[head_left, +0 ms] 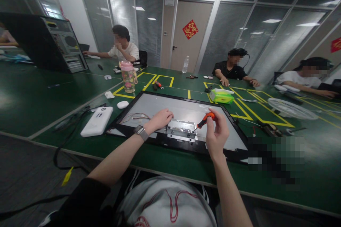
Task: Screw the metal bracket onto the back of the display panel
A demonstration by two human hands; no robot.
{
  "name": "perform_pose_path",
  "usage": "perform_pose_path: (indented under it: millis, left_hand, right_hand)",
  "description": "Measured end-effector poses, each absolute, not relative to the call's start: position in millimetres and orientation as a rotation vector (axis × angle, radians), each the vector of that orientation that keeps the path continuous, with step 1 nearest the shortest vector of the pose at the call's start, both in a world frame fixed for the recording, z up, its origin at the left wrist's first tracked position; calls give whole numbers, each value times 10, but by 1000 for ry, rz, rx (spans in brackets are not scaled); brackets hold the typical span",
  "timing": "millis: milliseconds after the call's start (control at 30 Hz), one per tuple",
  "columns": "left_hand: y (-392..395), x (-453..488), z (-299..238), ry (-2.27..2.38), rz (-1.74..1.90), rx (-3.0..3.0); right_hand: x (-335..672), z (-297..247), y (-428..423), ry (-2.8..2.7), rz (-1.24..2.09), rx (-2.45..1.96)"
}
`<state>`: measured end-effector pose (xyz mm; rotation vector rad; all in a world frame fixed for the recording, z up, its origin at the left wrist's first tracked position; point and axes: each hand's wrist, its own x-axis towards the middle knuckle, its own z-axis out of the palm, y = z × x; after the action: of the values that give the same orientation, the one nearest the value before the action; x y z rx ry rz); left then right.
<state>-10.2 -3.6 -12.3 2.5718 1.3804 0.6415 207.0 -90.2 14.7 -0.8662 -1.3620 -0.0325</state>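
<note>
A flat display panel (183,104) with a black frame lies on the green table in front of me. On its near half sits a metal bracket (181,131) with small parts on it. My right hand (217,133) grips an orange and black screwdriver (204,120), its shaft slanting down left so the tip meets the bracket's right part. My left hand (161,118), with a watch on the wrist, rests on the panel at the bracket's upper left; its fingers are bent close together, and whatever is under them is hidden. Thin wires (140,116) lie on the panel left of that hand.
Left of the panel are a white power bank (97,121), a white case (123,104) and a pink-lidded bottle (128,76). Beyond it stand a green tissue pack (221,95) and a clear bottle (185,64). A white fan grille (291,108) lies right. Several people sit around the table.
</note>
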Motion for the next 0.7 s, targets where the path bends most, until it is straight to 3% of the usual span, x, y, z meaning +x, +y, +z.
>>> perform_pose_path:
  millis: [700]
  left_hand:
    - [-50, -95, -102, 1369, 637, 2569]
  right_hand:
    - [2071, 187, -913, -1363, -143, -846]
